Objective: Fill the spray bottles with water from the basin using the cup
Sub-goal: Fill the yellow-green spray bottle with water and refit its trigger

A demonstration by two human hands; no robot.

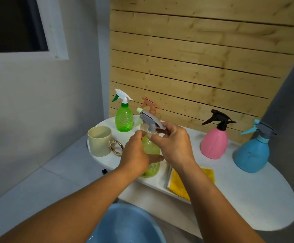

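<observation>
A pale yellow-green ribbed plastic spray bottle (150, 155) stands near the white oval table's (248, 199) front edge. The left hand (135, 155) wraps its body; the right hand (170, 142) pinches its grey trigger head (150, 121). A cream cup (99, 141) sits at the left end, a blue basin (125, 225) below.

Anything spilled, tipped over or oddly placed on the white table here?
Nothing stands out. The bright green bottle, pink bottle and blue bottle stand upright with sprayers on; the cream mug is upright, and no water shows on the white table.
</observation>
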